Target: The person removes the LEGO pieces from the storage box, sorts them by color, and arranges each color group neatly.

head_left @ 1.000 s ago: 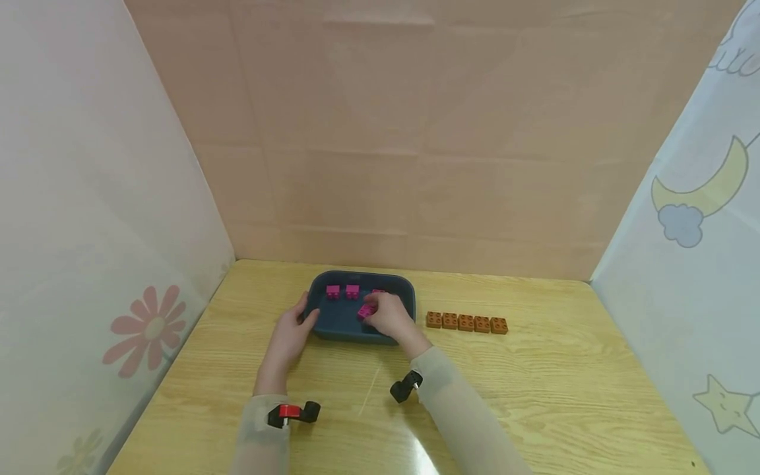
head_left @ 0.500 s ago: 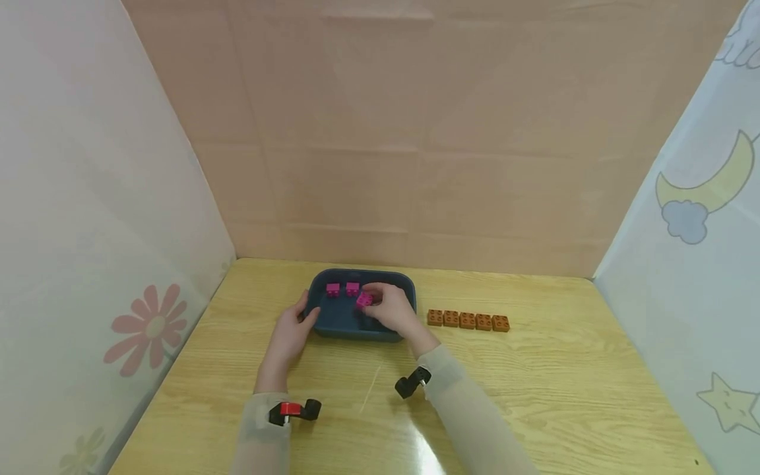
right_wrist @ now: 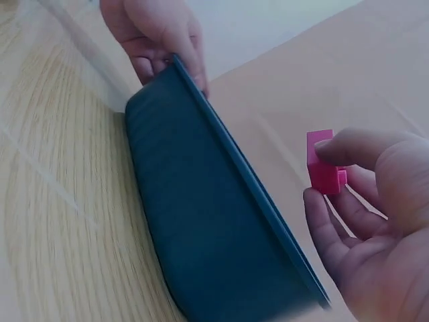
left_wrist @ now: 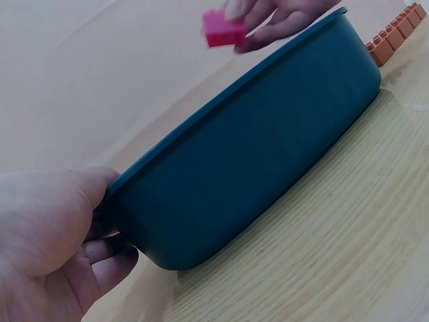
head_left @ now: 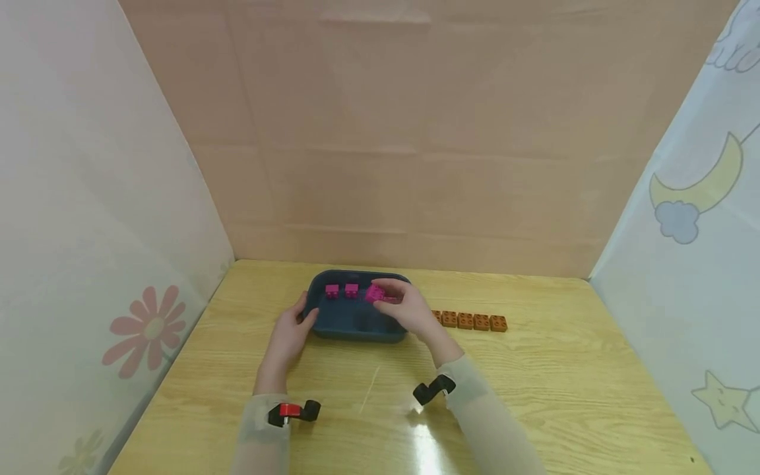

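1. At the left end of the dark blue tray point(head_left: 341, 320), your left hand point(head_left: 289, 328) grips the wall, thumb over the rim and the other fingers curled against the outside.
2. Over the right part of the tray, your right hand point(head_left: 412, 310) pinches a pink brick point(head_left: 374, 293) between thumb and fingertips; your left wrist view shows it raised above the rim.
3. From your right wrist view, your thumb presses one face of that brick, a fingertip supports its lower edge, and a stud points toward your palm.
4. Inside the tray, near the far wall on the left half, two more bricks point(head_left: 351, 290) of the same pink sit side by side, slightly apart. More pink shows between your right fingers; you cannot tell whether it is another brick.
5. On the wooden table point(head_left: 534, 396), right of the tray, five orange-brown bricks point(head_left: 466, 320) lie in a row, studs up, the leftmost partly hidden by your right hand.
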Demonstrator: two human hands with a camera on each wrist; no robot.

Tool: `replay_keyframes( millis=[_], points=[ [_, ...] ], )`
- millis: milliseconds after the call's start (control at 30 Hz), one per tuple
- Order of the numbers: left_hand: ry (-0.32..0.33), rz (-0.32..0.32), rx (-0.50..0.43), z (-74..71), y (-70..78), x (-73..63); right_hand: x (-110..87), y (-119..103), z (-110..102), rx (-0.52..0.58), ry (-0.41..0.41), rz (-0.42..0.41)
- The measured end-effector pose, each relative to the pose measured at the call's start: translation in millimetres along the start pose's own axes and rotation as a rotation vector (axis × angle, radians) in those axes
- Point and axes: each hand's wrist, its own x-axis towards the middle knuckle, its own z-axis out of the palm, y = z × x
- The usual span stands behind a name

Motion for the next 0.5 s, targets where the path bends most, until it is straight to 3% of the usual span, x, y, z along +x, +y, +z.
replay_keyframes(
  millis=[133,500],
  points=[
    [-0.001,0.002,0.011,0.6,0.0,2.1,-13.4,3,-16,0.056,0.036,0.018],
    [-0.003,0.005,0.008,1.1,-1.1,2.8,-65.3,21,-58,0.07,0.087,0.01]
  ],
)
